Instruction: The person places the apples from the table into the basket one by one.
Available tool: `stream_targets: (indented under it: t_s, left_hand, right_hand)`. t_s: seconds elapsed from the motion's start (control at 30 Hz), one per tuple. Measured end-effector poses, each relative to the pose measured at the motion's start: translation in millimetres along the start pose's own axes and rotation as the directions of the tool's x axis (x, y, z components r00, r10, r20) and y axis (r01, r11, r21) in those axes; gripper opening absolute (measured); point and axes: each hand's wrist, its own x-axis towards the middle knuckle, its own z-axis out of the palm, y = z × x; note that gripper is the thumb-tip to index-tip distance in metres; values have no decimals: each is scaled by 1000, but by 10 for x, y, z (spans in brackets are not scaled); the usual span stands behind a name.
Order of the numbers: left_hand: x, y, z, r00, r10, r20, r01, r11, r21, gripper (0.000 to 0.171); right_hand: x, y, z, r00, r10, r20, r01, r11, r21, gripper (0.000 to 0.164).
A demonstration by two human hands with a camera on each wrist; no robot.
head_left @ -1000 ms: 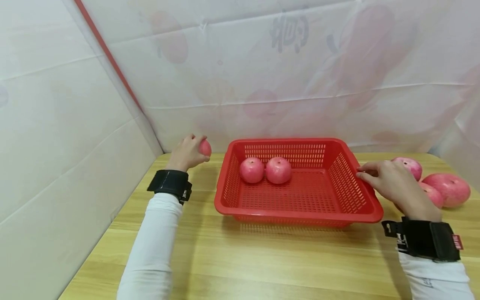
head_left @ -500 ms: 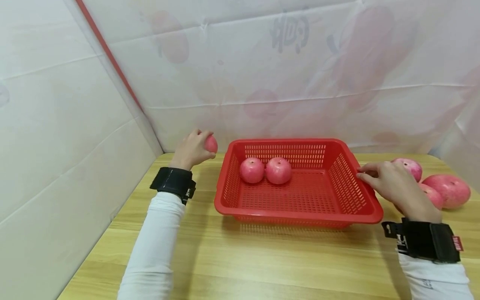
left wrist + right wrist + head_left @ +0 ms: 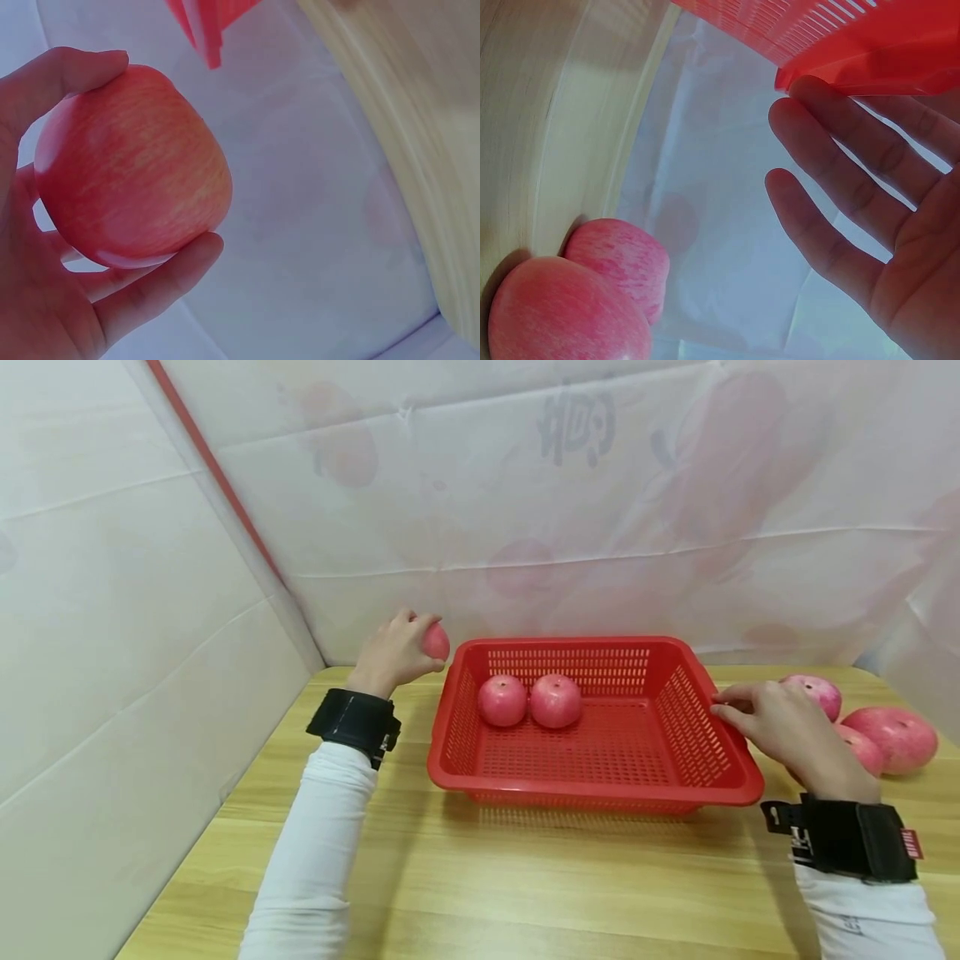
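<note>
Red plastic fills the middle of my feed: a slatted basket (image 3: 592, 791) standing on the wood-grain worktop (image 3: 525, 877), and the step in hand looks to me like loading it with fruit. The left hand (image 3: 393, 652) has its thumb and fingers clamped round an apple (image 3: 437, 642), held up in the air just outside the basket's far left corner, short of the opening. As I judge it, the next move calls for carrying that apple rightward across the rim, lowering it onto the basket floor and only then letting the fingers part. From here I would watch the two fruits (image 3: 556, 701) inside, which sit side by side toward the left; the floor to their right offers easier room. At the other end, the right hand (image 3: 776, 727) appears to pinch the right rim between thumb and forefinger, while the right wrist view shows other fingers fairly straight and spread; I take that as steadying. Beyond that hand, three more fruits (image 3: 896, 739) lie outside the basket, grouped on the worktop.
</note>
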Motion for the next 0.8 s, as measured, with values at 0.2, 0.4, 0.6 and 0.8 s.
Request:
stream_targets:
  t_s: [0.2,0.4,0.6,0.8]
  left_hand:
    - [37,83,5,1000,8,9,-8,1000,-6,67]
    - [76,159,3,1000,11,24,-10,1000,-29,67]
    - [112,244,12,999,24,23,-23,999,-32,66]
    - [136,310,29,999,46,25,-44,998,-46,65]
  right_hand:
    - [5,1,10,1000,9,-3,-9,1000,14,29]
    - [7,-5,5,1000,9,-9,-9,1000,12,27]
    - [10,-12,-6,1000,21,-3,-21,1000,16,28]
    - [13,-13,-7,999,32,2,-32,999,11,27]
